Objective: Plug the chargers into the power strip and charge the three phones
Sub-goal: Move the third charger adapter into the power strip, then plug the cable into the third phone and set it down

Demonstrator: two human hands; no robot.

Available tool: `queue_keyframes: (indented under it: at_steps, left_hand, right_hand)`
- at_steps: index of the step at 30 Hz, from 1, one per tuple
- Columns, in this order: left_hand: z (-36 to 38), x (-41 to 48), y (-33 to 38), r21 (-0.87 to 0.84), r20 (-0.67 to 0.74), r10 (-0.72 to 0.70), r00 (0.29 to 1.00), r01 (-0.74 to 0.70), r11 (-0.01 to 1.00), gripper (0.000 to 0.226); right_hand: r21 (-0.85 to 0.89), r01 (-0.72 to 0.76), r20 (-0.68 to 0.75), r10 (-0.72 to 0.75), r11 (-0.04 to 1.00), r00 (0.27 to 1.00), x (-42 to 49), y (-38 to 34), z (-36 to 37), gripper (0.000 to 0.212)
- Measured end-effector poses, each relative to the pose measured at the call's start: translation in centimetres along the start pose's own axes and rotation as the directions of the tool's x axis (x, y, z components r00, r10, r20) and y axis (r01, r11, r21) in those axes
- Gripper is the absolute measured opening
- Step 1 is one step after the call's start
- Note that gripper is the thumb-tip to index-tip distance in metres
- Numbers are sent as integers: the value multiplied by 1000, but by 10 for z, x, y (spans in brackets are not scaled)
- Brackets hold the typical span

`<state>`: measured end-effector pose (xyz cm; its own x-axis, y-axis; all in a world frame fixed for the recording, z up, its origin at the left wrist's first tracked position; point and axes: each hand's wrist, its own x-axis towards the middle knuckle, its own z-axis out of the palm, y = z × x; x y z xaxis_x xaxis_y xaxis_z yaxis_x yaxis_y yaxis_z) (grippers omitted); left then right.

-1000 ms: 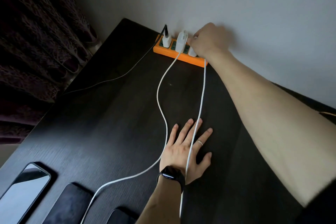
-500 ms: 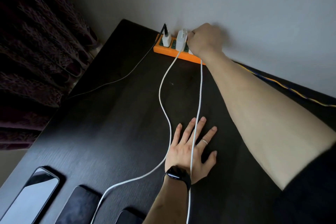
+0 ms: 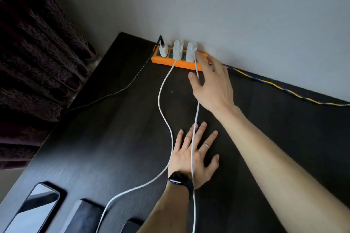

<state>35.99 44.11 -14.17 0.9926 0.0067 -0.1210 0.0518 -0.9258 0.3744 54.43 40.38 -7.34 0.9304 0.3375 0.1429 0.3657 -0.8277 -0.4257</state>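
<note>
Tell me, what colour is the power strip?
The power strip is orange, seen clearly in the head view.

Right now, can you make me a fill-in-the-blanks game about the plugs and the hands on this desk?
The power strip by the wall is coloured ____.
The number of chargers plugged into it is ____.
The left hand lies flat on the desk, with a black ____ on its wrist.
The right hand is open and holds ____.
Missing words: orange; three; watch; nothing.
</note>
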Motion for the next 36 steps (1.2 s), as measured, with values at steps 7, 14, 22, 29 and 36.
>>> queue_keyframes:
  at_steps: [7, 14, 22, 29, 36]
  left_hand:
    - [2, 9, -10, 78, 6, 18, 1000, -18, 997, 67]
    - [-2, -9, -8, 108, 25, 57, 998, -60, 992, 61]
    - [-75, -119, -6, 171, 401, -101, 910, 34, 985, 51]
    - [-93, -254, -16, -137, 409, -235, 882, 314, 940, 42]
    - [-73, -356, -37, -195, 537, -238, 809, 394, 898, 36]
  right_hand:
    - [170, -213, -73, 228, 962, 971, -190, 10, -12, 41]
    - [40, -476, 97, 470, 879, 877, -401, -7, -16, 45]
    - [-44, -526, 215, 522, 849, 825, -505, -46, -30, 40]
    - [-63, -542, 366, 525, 838, 769, -553, -94, -38, 46]
    - [124, -764, 454, 648, 633, 611, -532, -150, -16, 31]
